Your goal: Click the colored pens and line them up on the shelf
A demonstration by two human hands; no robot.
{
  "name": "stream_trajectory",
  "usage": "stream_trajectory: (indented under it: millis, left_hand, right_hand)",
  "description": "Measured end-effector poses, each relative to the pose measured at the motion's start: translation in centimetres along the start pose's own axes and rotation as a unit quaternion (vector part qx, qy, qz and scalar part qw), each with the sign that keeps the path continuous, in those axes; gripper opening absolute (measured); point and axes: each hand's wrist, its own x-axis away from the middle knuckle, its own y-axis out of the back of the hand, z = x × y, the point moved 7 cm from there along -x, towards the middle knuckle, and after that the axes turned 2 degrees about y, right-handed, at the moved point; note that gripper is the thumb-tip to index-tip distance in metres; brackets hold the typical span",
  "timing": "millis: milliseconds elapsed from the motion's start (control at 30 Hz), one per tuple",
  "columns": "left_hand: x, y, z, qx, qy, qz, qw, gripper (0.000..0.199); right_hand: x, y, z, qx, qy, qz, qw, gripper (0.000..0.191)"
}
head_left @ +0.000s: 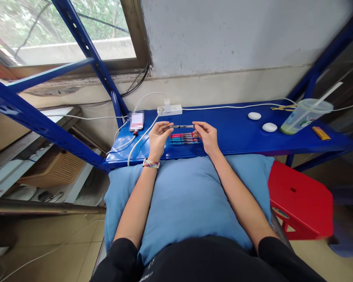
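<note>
A dark pen with a clear barrel [182,126] is held level between my two hands, just above the blue tabletop [223,141]. My left hand [159,135] pinches its left end between thumb and fingers. At the other end, my right hand [206,135] grips the pen's tip in the same way. Below it, several pink, red and blue pens [182,138] lie side by side in a row on the table. The fingers of my right hand partly cover the right ends of that row.
A phone [137,121] on a cable and a white power strip [172,110] lie at the back left. To the right are two white egg-shaped objects [269,127], a plastic cup with a straw [304,115] and an orange packet [321,133]. A blue pillow [194,196] covers my lap; a red stool [302,199] stands right.
</note>
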Motion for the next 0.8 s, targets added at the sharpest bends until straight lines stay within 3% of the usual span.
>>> stream_trajectory:
  millis: [100,200,367,467,667,767,800]
  left_hand:
    - [-0.7,0.0,0.1,-0.059,-0.009,0.020,0.998,0.028]
    - [-1.8,0.2,0.5,-0.142,-0.017,0.034,0.989,0.017]
    - [-3.3,-0.3,1.6,-0.268,-0.038,0.072,0.960,0.015]
    - [-3.4,-0.6,2.4,-0.307,-0.039,0.087,0.947,0.019]
    - [-3.1,-0.3,3.1,-0.302,-0.033,0.107,0.947,0.016]
    - [-3.0,-0.2,3.3,-0.307,-0.020,0.112,0.945,0.016]
    - [-3.0,-0.2,3.4,-0.309,-0.017,0.114,0.944,0.017]
  right_hand:
    - [-1.1,0.5,0.9,0.159,0.074,-0.006,0.985,0.021]
    - [-2.2,0.2,1.2,0.298,0.111,0.030,0.947,0.016]
    - [-3.2,-0.1,0.0,0.458,0.105,0.089,0.878,0.020]
    - [-3.2,0.1,-0.6,0.491,0.093,0.098,0.861,0.024]
    - [-2.8,-0.5,-0.1,0.481,0.088,0.085,0.868,0.025]
    - [-0.7,-2.0,3.7,0.407,0.090,0.094,0.904,0.021]
    - [0.6,-3.0,5.4,0.354,0.077,0.144,0.921,0.018]
